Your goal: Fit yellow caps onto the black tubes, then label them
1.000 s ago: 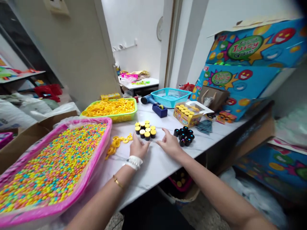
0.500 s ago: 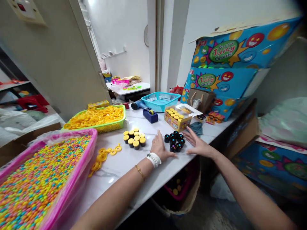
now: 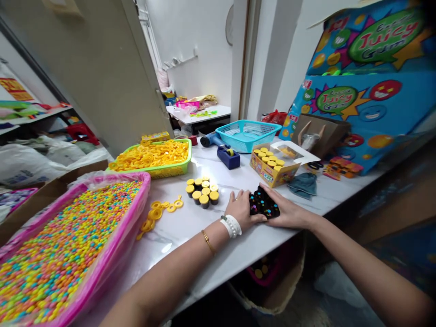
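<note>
Left hand, right hand moved inward | clamped on black cups from 9 and 3 o'clock | uneven squeeze might topple some

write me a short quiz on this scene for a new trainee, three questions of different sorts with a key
1. Multiple choice: what are the left hand and the right hand cupped around?
a) a tape dispenser
b) a cluster of black containers
c) a folded cloth

2. True or false: the loose group of yellow-lidded containers stands on the left hand's side of that cluster.

3. Fill the blank: the small multicoloured balls lie in a large tray with a ____ rim.

Key: 1. b; 2. true; 3. pink
</note>
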A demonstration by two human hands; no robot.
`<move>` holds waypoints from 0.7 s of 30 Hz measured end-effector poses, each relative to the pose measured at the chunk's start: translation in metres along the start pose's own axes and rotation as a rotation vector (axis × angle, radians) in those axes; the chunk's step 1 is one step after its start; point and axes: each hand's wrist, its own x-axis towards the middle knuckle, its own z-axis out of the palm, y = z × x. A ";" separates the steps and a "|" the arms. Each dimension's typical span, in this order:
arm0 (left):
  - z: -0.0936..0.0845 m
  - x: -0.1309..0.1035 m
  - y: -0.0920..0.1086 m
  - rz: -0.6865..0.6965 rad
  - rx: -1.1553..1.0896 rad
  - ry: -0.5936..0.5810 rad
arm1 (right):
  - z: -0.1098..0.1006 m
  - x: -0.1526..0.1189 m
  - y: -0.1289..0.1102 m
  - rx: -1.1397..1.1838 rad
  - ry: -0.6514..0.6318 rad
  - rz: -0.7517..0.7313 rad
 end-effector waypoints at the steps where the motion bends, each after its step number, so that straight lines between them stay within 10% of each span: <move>1: 0.000 -0.003 0.000 0.007 0.010 0.003 | 0.003 0.000 -0.002 -0.010 0.005 -0.023; 21: -0.056 -0.145 -0.037 -0.131 -0.026 0.084 | 0.085 0.028 -0.114 0.079 0.009 -0.162</move>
